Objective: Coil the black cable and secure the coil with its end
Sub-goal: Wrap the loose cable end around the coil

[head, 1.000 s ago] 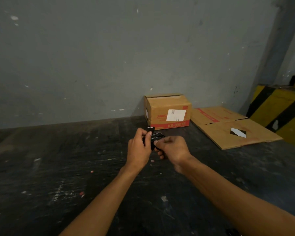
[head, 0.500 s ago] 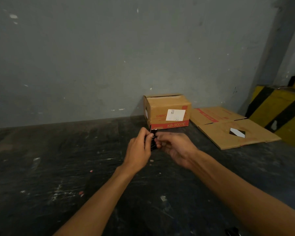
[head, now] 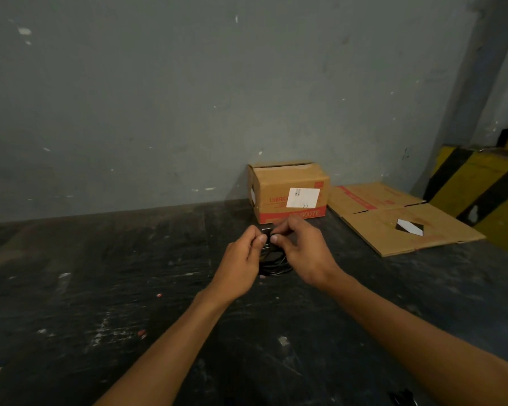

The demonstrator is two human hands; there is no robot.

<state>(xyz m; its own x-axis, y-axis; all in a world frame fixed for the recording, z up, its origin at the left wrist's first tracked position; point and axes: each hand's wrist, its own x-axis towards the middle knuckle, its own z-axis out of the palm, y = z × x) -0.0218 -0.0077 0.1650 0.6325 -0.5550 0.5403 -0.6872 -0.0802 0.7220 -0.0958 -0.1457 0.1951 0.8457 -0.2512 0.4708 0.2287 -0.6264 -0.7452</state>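
"LUBRIC", "9007E" on cardboard box (head: 288, 194)

Both hands' fingers (head: 265, 238) around black cable (head: 273, 263)

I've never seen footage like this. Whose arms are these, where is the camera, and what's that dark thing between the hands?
There is no machine here. A person wears a wide-angle camera on the head, looking forward and down, so you see their own bare arms reaching out from the bottom of the picture. The left hand and the right hand meet over a dark, scuffed table. Between them they pinch a black cable gathered into a small coil, with its loops hanging below the fingertips. The end is too small and dark to make out clearly. Behind the hands, against the grey wall, stands a cardboard box with a white label. To its right lies a flattened sheet of cardboard.
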